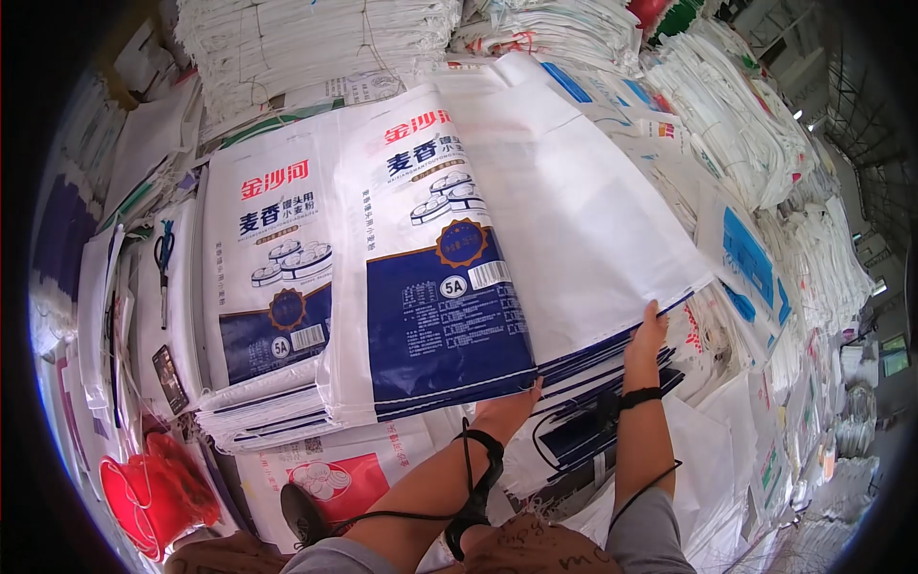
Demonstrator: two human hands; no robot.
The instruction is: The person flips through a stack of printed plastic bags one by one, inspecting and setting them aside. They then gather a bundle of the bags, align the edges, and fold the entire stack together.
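Observation:
A large white woven flour sack (440,316), printed with red lettering and a dark blue lower band, lies on top of a stack. Its right part (593,210) is plain white and spread toward the right. My right hand (646,344) grips the lower right edge of that white part, thumb on top. At the bottom edge near the crease, my left hand (509,407) is closed around the sack's hem, with most of its fingers hidden underneath. Beneath lie more blue-edged sacks (574,387). A matching sack (273,244) tops the pile on the left.
Scissors (163,273) and a phone (170,379) lie at the left. A red bundle with white cord (158,497) sits at the lower left. Tied sack bales (316,48) rise behind, and more piles (727,115) line the right. Black cords hang from both wrists.

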